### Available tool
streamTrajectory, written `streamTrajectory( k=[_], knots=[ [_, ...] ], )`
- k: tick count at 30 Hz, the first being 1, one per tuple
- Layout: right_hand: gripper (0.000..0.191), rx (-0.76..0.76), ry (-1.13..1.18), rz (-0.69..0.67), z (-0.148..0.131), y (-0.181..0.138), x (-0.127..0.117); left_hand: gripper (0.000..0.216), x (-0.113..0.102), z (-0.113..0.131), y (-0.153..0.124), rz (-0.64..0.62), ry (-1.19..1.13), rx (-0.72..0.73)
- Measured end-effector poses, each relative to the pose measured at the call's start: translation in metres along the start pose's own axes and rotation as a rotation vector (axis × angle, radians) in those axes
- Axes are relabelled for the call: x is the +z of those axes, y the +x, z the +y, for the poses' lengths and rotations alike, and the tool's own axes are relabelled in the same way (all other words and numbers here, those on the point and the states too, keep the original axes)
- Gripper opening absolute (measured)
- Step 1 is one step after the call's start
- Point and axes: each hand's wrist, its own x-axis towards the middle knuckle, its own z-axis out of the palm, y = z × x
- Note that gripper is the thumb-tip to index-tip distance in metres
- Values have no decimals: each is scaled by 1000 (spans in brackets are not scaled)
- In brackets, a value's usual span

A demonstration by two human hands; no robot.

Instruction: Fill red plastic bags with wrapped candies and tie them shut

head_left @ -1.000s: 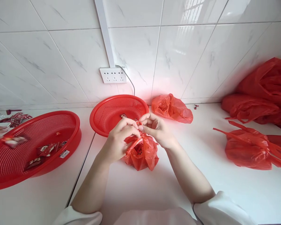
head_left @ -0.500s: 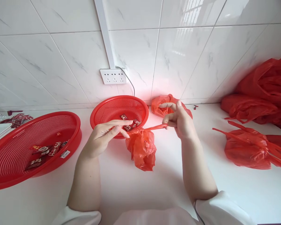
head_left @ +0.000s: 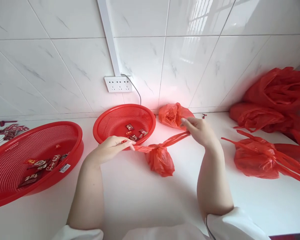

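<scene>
Between my hands a small red plastic bag (head_left: 162, 161) is stretched by its two handles, with a knot at its neck. My left hand (head_left: 112, 148) is closed on the left handle, in front of the round basket's near rim. The right handle is pinched in my right hand (head_left: 201, 131), which is raised a little higher on the other side. The bag's body hangs or rests just over the white table; I cannot tell whether it touches. What is inside the bag is hidden.
A round red basket (head_left: 102, 113) with several small wrapped snacks stands behind my left hand. A larger red basket (head_left: 76, 131) with more packets is at left. Another red bag (head_left: 173, 115) lies by the wall, a tied bag (head_left: 255, 158) at right, and piled red bags (head_left: 277, 90) behind it.
My hands have drawn apart, and the handles are pulled longer and tauter. The bag's neck has gathered into a tight knot. My right hand's fingers have closed.
</scene>
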Motion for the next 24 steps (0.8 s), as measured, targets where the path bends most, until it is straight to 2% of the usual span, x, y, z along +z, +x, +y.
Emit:
streamTrajectory(
  k=[2, 4, 8, 10, 11, 13, 15, 16, 19, 21, 22, 23, 24],
  knots=[
    [53, -68, -139, -26, -5, -4, 8, 40, 4, 1, 3, 16, -2, 34],
    [51, -155, -209, -130, -13, -10, 21, 50, 3, 0, 4, 93, -23, 50],
    [82, -330, -212, -643, -32, -19, 61, 40, -8, -5, 0, 289, 60, -86],
    [91, -294, -303, -749, -35, -16, 78, 39, -13, -9, -3, 355, 135, -161],
    [85, -219, -359, -761, -34, -13, 83, 40, -16, -11, -4, 375, 163, -184],
    [56, -61, -427, -745, -25, -2, 82, 42, -18, -14, -5, 394, 193, -193],
    [29, 26, -439, -700, -8, 9, 66, 43, -17, -13, -5, 386, 206, -192],
    [22, 54, -442, -667, 3, 12, 54, 42, -16, -12, -5, 375, 210, -199],
    [16, 167, -453, -558, 44, 12, 4, 40, -13, -7, -3, 318, 207, -227],
    [21, 277, -443, -484, 76, 2, -30, 39, -11, -5, -2, 276, 197, -237],
    [24, 413, -367, -362, 91, -5, -45, 39, -10, -5, -2, 259, 193, -239],
    [24, 473, -360, -308, 105, -12, -58, 40, -10, -6, -1, 243, 191, -240],
    [24, 519, -377, -197, 117, -18, -69, 40, -8, -6, 0, 233, 191, -239]
  ],
)
